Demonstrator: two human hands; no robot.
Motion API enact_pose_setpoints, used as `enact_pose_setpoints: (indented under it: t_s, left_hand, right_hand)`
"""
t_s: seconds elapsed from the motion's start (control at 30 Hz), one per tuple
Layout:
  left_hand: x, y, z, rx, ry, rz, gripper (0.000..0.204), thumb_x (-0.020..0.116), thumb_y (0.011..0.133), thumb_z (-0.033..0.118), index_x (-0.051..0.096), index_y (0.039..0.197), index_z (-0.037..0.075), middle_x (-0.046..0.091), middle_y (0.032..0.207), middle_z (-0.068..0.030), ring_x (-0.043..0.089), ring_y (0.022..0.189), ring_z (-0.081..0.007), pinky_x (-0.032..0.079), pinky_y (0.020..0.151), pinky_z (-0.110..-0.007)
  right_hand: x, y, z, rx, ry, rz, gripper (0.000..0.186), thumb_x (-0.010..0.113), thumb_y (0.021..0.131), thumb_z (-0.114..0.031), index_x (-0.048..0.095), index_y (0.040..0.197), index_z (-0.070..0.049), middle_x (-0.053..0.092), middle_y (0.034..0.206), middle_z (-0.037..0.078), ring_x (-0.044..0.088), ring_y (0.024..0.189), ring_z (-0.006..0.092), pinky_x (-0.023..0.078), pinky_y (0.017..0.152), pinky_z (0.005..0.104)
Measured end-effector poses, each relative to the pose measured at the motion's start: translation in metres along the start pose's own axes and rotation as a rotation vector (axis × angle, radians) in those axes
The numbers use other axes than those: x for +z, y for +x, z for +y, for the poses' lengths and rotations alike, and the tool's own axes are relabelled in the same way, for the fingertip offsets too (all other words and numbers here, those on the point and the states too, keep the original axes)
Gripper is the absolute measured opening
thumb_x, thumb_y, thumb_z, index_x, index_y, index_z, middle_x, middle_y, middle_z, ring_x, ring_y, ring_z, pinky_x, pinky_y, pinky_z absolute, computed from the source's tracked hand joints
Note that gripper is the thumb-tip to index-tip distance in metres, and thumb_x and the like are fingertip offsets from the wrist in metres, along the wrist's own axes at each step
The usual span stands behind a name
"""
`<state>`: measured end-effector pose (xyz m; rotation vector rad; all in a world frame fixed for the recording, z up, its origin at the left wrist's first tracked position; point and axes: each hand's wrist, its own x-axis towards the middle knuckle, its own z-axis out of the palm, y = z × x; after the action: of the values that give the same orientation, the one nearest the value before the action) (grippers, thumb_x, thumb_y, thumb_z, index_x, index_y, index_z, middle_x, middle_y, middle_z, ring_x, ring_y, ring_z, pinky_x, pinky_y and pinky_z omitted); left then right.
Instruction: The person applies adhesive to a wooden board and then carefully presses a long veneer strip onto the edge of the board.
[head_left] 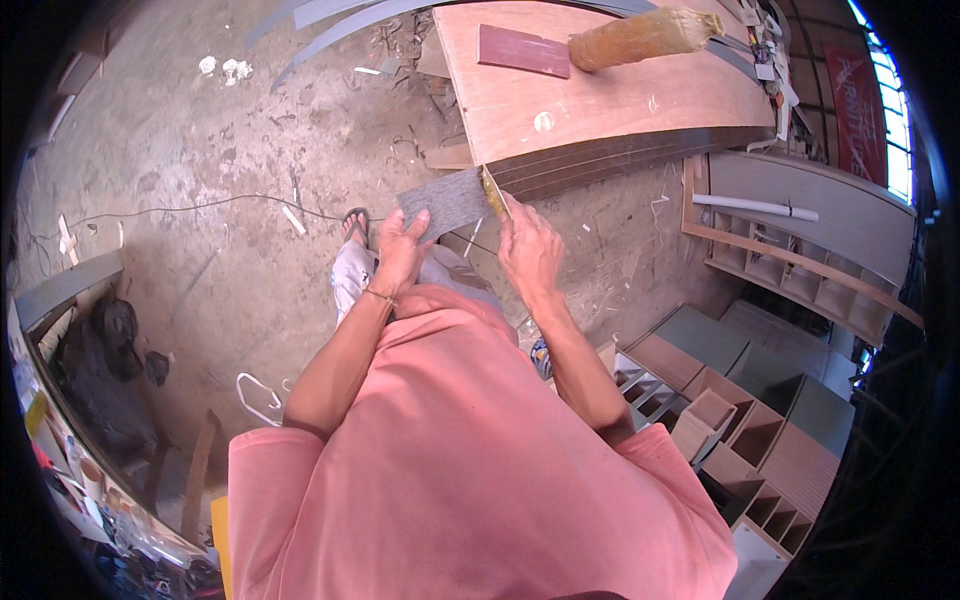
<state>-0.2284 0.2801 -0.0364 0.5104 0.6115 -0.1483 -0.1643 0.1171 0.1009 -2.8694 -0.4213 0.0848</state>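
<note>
A grey wood-grain panel (438, 200) is held by my left hand (403, 255), thumb on its face. My right hand (525, 250) grips a small thin piece coated in yellow glue (492, 188), held upright against the panel's right end. Just beyond them is a pale plywood sheet (610, 110) with dark stacked layers along its near side. On it lie a dull red rectangular block (522, 50) and a glue-smeared yellowish bottle (640, 38).
Several cabinet carcasses (740, 420) stand at the right, with a shelf unit (800, 250) above them. A cluttered bench (95, 480) runs along the left. Scraps and a cable (200, 210) lie on the concrete floor (250, 150).
</note>
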Motion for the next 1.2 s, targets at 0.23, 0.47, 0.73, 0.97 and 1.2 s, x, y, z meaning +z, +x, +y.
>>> enact_pose_setpoints:
  t_s: [0.23, 0.47, 0.73, 0.97, 1.2]
  left_hand:
    - [0.017, -0.003, 0.004, 0.005, -0.08, 0.03, 0.037, 0.054, 0.11, 0.012, 0.055, 0.146, 0.006, 0.067, 0.132, -0.0061, 0.064, 0.118, -0.0164, 0.051, 0.104, -0.034]
    - [0.015, 0.004, -0.004, 0.076, -0.057, 0.044, 0.023, 0.056, 0.11, 0.02, 0.06, 0.128, 0.006, 0.071, 0.118, -0.0071, 0.069, 0.107, -0.0198, 0.058, 0.095, -0.039]
    - [0.014, 0.007, -0.003, 0.007, 0.013, 0.139, 0.029, 0.056, 0.11, 0.034, 0.06, 0.122, 0.007, 0.071, 0.113, -0.0052, 0.069, 0.101, -0.0186, 0.058, 0.089, -0.043]
    - [0.024, -0.001, 0.013, -0.056, 0.043, 0.197, 0.027, 0.053, 0.112, 0.027, 0.061, 0.125, 0.005, 0.071, 0.117, -0.0059, 0.068, 0.104, -0.0158, 0.056, 0.09, -0.034]
    - [0.028, -0.007, 0.012, 0.075, -0.033, 0.045, 0.024, 0.062, 0.105, 0.008, 0.059, 0.129, 0.007, 0.069, 0.123, -0.0051, 0.069, 0.109, -0.0172, 0.059, 0.093, -0.036]
  right_hand:
    - [0.005, 0.0, -0.015, 0.011, 0.064, 0.002, 0.033, 0.061, 0.097, -0.013, 0.069, 0.128, -0.01, 0.072, 0.098, 0.017, 0.071, 0.09, 0.0405, 0.055, 0.077, 0.0498]
    - [0.003, -0.013, -0.028, -0.065, 0.097, -0.086, 0.034, 0.062, 0.096, -0.012, 0.069, 0.129, -0.009, 0.072, 0.104, 0.017, 0.07, 0.093, 0.0399, 0.055, 0.081, 0.0506]
    - [-0.011, -0.035, -0.024, -0.104, 0.073, -0.202, 0.034, 0.064, 0.094, -0.011, 0.072, 0.127, -0.012, 0.074, 0.103, 0.017, 0.071, 0.089, 0.0388, 0.056, 0.078, 0.0459]
    - [-0.07, -0.024, 0.007, -0.175, 0.178, -0.095, 0.035, 0.066, 0.089, -0.002, 0.076, 0.122, -0.011, 0.076, 0.105, 0.015, 0.071, 0.092, 0.0354, 0.057, 0.081, 0.043]
    - [-0.052, 0.012, 0.066, -0.329, -0.078, 0.071, 0.045, 0.068, 0.08, 0.003, 0.076, 0.121, -0.015, 0.075, 0.115, 0.007, 0.071, 0.102, 0.027, 0.059, 0.084, 0.0404]
